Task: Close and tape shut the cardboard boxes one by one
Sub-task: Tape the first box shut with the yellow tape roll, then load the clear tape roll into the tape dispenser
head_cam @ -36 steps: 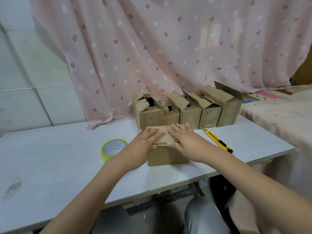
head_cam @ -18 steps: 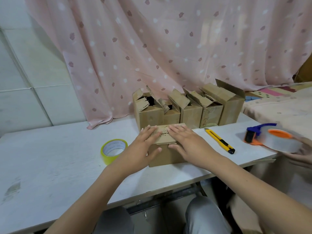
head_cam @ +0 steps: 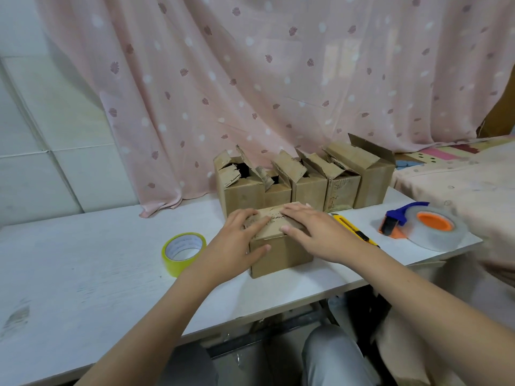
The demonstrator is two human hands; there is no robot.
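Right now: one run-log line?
step: flaps held shut | left hand, right hand: flat on front box | tape dispenser: on table

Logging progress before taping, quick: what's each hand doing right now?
Left hand: open, fingers flat on the small brown cardboard box, thumb on its front.
Right hand: open, pressing the box's top flaps down.

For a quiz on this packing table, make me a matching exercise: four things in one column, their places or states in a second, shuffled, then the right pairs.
Column one:
1. yellow tape roll
2. tape dispenser
3. front box
4. utility knife

Column two:
A. flaps held down under both hands
B. on the table left of the left hand
C. at the table's right end
D. just right of the right hand

Pairs: 1-B, 2-C, 3-A, 4-D
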